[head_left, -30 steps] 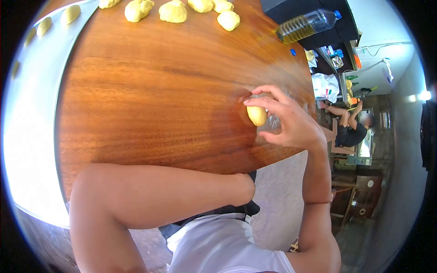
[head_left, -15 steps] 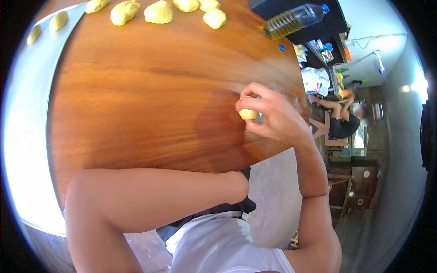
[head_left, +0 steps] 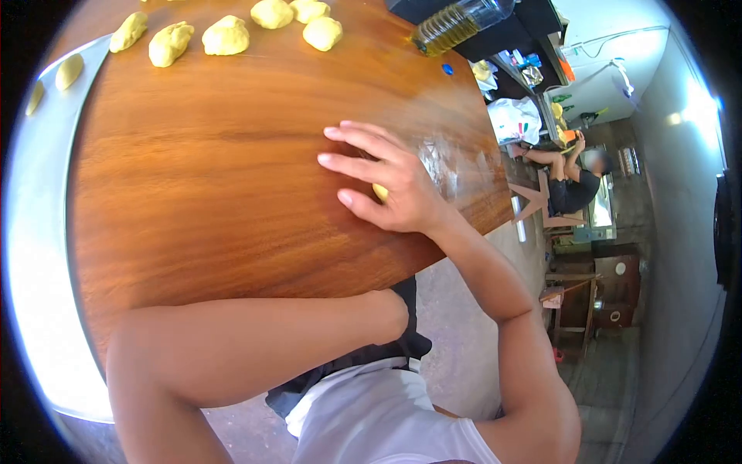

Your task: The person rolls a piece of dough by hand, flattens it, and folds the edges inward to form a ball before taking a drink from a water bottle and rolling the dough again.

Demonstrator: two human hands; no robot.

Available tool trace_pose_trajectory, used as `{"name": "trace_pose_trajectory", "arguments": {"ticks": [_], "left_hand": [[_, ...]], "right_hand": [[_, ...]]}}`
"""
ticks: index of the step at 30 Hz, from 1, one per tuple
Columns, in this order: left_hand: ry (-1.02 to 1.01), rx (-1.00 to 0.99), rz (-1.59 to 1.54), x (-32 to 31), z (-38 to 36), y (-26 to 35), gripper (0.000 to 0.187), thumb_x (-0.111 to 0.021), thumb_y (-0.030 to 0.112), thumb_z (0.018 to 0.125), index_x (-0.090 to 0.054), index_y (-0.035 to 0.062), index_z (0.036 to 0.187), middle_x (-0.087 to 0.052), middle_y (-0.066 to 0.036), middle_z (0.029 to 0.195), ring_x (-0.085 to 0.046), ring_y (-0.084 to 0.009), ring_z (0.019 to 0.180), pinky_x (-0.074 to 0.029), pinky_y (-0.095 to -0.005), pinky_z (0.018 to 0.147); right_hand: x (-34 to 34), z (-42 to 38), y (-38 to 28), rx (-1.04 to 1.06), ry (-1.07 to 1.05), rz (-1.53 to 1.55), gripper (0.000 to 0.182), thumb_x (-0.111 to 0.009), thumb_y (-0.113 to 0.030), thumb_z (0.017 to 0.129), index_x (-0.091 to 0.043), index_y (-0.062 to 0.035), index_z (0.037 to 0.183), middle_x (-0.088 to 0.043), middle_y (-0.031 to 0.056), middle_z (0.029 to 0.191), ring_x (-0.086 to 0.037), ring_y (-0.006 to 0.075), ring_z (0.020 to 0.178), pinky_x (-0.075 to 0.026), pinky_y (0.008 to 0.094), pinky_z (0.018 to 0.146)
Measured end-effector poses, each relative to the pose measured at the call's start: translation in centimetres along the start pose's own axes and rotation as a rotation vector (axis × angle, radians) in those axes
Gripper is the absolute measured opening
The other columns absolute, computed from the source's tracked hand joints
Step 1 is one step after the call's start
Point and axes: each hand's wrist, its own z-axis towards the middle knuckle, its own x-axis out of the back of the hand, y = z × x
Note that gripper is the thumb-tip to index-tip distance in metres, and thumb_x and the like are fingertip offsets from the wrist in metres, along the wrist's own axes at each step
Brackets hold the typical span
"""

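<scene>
dough (head_left: 379,192): we see one yellow piece on the wooden table (head_left: 224,155), mostly hidden beneath the right hand (head_left: 407,182), a sliver showing between thumb and fingers.
right hand: fingers spread and slightly bent, not closed around the dough; how firmly the palm presses, we cannot tell.
left hand: out of our sight.
palm: a cupped shape with light, even pressure would, we judge, best keep the piece round, fingertips held off so they leave no dents.
glossy patch (head_left: 441,165): just beside the right hand; too slick a spot, we reckon, could let dough slide rather than turn.
lumps (head_left: 226,35): more yellow dough in a loose row toward the far side, well apart from the hand.
pale sheet (head_left: 39,232): at left, with smooth ovals (head_left: 69,71) on it.
bottle (head_left: 456,31): yellow liquid inside, a blue cap (head_left: 447,69) near.
</scene>
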Motion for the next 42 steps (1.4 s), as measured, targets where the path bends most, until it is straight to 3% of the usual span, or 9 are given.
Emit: {"name": "trace_pose_trajectory", "arguments": {"ticks": [6,8,10,13,23,30,37,40,42], "left_hand": [[-0.018,0.03,0.001,0.5,-0.4,0.3,0.024,-0.078,0.013,0.075,-0.081,0.0065,0.097,-0.076,-0.017,0.109,-0.073,-0.0372,0.099,-0.061,-0.0505,0.077],[0.007,0.031,-0.016,-0.4,0.4,-0.1,0.023,-0.079,0.014,0.075,-0.082,0.0074,0.097,-0.076,-0.016,0.109,-0.073,-0.0367,0.098,-0.061,-0.0507,0.078],[-0.007,0.037,-0.025,-1.5,2.4,-0.3,0.023,-0.08,0.015,0.075,-0.082,0.0097,0.098,-0.076,-0.016,0.109,-0.073,-0.0359,0.099,-0.061,-0.0511,0.078],[-0.017,0.007,-0.065,-0.9,1.7,-0.3,0.024,-0.081,0.017,0.075,-0.082,0.0112,0.098,-0.077,-0.014,0.109,-0.073,-0.0351,0.099,-0.061,-0.0514,0.078],[0.104,-0.037,-0.058,-2.6,3.0,-0.4,0.021,-0.081,0.019,0.073,-0.083,0.0136,0.093,-0.078,-0.013,0.1,-0.074,-0.035,0.091,-0.06,-0.0491,0.076],[0.04,-0.009,-0.175,-1.7,2.1,0.2,0.025,-0.083,0.02,0.072,-0.083,0.0122,0.096,-0.078,-0.012,0.1,-0.075,-0.0355,0.091,-0.06,-0.05,0.076],[-0.029,-0.041,-0.053,-0.1,1.3,0.3,0.025,-0.082,0.018,0.074,-0.083,0.0144,0.099,-0.078,-0.013,0.102,-0.074,-0.0348,0.097,-0.06,-0.0498,0.078],[0.062,-0.073,-0.008,-0.6,1.0,0.2,0.025,-0.08,0.017,0.074,-0.083,0.0155,0.098,-0.078,-0.014,0.101,-0.074,-0.0345,0.096,-0.06,-0.0492,0.078],[0.012,-0.019,-0.023,0.1,0.6,0.5,0.025,-0.08,0.017,0.073,-0.083,0.0153,0.098,-0.078,-0.013,0.101,-0.074,-0.0344,0.096,-0.06,-0.0488,0.078]], "right_hand": [[-0.5,-0.5,-2.0,-0.245,0.135,-0.04,0.042,-0.075,-0.024,0.089,-0.071,-0.0093,0.128,-0.054,0.0182,0.149,-0.048,0.0401,0.139,-0.039,0.0479,0.116],[0.8,-1.3,-1.9,-0.508,0.449,1.131,0.042,-0.075,-0.024,0.089,-0.071,-0.0082,0.127,-0.053,0.0175,0.149,-0.047,0.0404,0.14,-0.037,0.0471,0.117],[2.5,-2.2,-2.3,-0.432,0.439,1.176,0.039,-0.074,-0.016,0.088,-0.071,-0.0081,0.126,-0.052,0.0164,0.15,-0.047,0.0387,0.141,-0.038,0.0457,0.116],[3.6,-3.0,-2.2,-0.086,-0.18,-0.068,0.039,-0.071,-0.002,0.085,-0.073,-0.0084,0.123,-0.06,0.0168,0.14,-0.056,0.0353,0.131,-0.046,0.0429,0.107],[4.3,-3.2,-3.2,-0.621,-0.124,-0.315,0.051,-0.084,-0.023,0.083,-0.068,-0.0047,0.128,-0.071,0.0188,0.12,-0.071,0.0328,0.106,-0.056,0.0394,0.088],[5.4,-4.1,-2.8,-0.35,-0.187,-0.081,0.058,-0.083,-0.011,0.079,-0.061,-0.0074,0.133,-0.067,0.0135,0.118,-0.068,0.0274,0.103,-0.055,0.0362,0.083],[7.2,-2.7,-3.3,-0.63,-0.286,-0.014,0.045,-0.091,-0.021,0.074,-0.067,-0.0042,0.109,-0.07,0.0082,0.093,-0.068,0.0154,0.079,-0.056,0.0281,0.067],[7.0,-1.7,-2.7,-0.819,0.232,0.258,0.047,-0.094,-0.029,0.074,-0.07,-0.0031,0.106,-0.072,0.0032,0.085,-0.065,0.0093,0.074,-0.054,0.0256,0.064],[5.0,-1.1,-2.4,-0.778,0.08,0.072,0.048,-0.093,-0.03,0.075,-0.07,-0.003,0.108,-0.072,0.0027,0.085,-0.065,0.0094,0.074,-0.054,0.0257,0.064]]}}
